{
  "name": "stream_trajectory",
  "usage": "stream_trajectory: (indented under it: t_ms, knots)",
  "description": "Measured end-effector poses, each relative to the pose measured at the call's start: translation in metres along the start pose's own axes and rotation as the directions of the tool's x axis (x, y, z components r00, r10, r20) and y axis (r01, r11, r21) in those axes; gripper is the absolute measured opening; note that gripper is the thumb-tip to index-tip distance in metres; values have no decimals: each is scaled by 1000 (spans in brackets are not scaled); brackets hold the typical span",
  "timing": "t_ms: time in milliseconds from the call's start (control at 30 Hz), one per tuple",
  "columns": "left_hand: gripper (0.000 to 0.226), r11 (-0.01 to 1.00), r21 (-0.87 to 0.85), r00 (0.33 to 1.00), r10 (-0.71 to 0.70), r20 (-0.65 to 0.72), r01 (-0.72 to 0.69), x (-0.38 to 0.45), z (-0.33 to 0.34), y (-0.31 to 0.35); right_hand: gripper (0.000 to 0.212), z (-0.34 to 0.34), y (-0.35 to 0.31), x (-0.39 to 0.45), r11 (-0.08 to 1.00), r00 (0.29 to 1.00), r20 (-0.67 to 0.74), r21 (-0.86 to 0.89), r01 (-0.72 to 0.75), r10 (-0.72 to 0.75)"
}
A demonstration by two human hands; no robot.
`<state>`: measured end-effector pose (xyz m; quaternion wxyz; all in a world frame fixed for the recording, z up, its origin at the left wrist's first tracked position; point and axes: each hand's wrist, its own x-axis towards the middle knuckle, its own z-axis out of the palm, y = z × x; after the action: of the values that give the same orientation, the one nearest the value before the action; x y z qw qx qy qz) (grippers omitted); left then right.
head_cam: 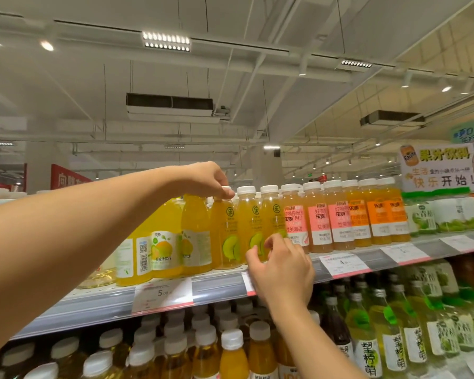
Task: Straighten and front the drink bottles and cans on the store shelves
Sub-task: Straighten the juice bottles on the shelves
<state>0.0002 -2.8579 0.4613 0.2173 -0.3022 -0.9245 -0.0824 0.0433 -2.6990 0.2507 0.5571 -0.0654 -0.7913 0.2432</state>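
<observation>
Two hands work a row of juice bottles at the front edge of the top shelf [216, 289].

The left hand [203, 179] reaches in from the left and pinches the white cap of a yellow lime-label bottle [225, 233], fingers curled down over its top. The right hand [281, 269] rises from below, its thumb and forefinger pinching the lower label of the next lime-label bottle [251, 228], which stands upright just beside the first. To their right along the same edge stand pink-label bottles [320, 225], then orange-label bottles [378, 214]. Larger yellow pomelo-label bottles [163, 247] sit toward the shelf's left end. Price tags [163, 294] are clipped along the shelf's front rail.
</observation>
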Motion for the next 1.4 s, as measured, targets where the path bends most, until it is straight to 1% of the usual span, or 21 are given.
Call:
stream_trajectory:
  t_ms: [67, 133, 300, 400, 500, 600, 667, 700, 733, 867, 1000, 1100, 1233, 1300, 1400]
  knots:
    - [27, 1000, -17, 999, 15, 33, -15, 0, -2, 2, 41, 1, 0, 0, 1000, 1000, 0, -6, 0, 0]
    - [23, 1000, 2, 998, 25, 63, -26, 0, -4, 5, 40, 0, 0, 0, 1000, 1000, 14, -10, 8, -8]
    - [26, 997, 71, 995, 24, 95, -31, 4, -5, 10, 36, -2, -1, 0, 1000, 1000, 22, -1, 19, -19]
    - [26, 994, 107, 995, 14, 98, -24, 5, -6, 10, 42, -1, -1, -1, 1000, 1000, 0, 6, 15, -15]
    - [32, 987, 162, 993, 4, 115, -23, 4, -5, 13, 49, 0, -1, -1, 1000, 1000, -10, 4, 7, -7]
    - [39, 983, 181, 999, 24, 33, -30, 5, -2, 23, 45, 0, 0, -2, 1000, 1000, -1, -2, 8, -8]
    - [41, 988, 154, 998, 39, -49, -31, 10, 0, 29, 39, -2, -1, -2, 1000, 1000, -6, 7, 6, -6]
    - [41, 989, 143, 997, 35, -65, -25, 13, 1, 32, 37, -2, -2, -3, 1000, 1000, -9, 15, 1, -1]
    - [42, 991, 136, 998, 24, -52, -17, 16, 4, 35, 35, -3, -3, -4, 1000, 1000, -11, 23, -7, 7]
    - [49, 998, 50, 995, -51, 91, 46, 30, 17, 42, 33, -5, -3, -4, 997, 998, -20, 65, -51, 52]
    - [48, 996, 3, 991, -91, 99, 91, 34, 17, 40, 37, -5, -4, -4, 994, 997, -32, 90, -61, 64]
    - [45, 995, -49, 987, -75, 145, 83, 31, 11, 40, 43, -5, -2, -4, 991, 998, -42, 125, -48, 53]
    - [46, 997, -17, 984, -69, 165, 73, 31, 10, 46, 41, -6, -1, -4, 985, 996, -34, 160, -72, 79]
    - [41, 997, -16, 982, -72, 176, 76, 31, 12, 50, 38, -9, 0, -3, 984, 998, -1, 168, -63, 65]
    - [31, 999, 21, 986, -44, 161, 41, 29, 10, 61, 28, -25, 14, 9, 966, 994, 102, 252, -61, 36]
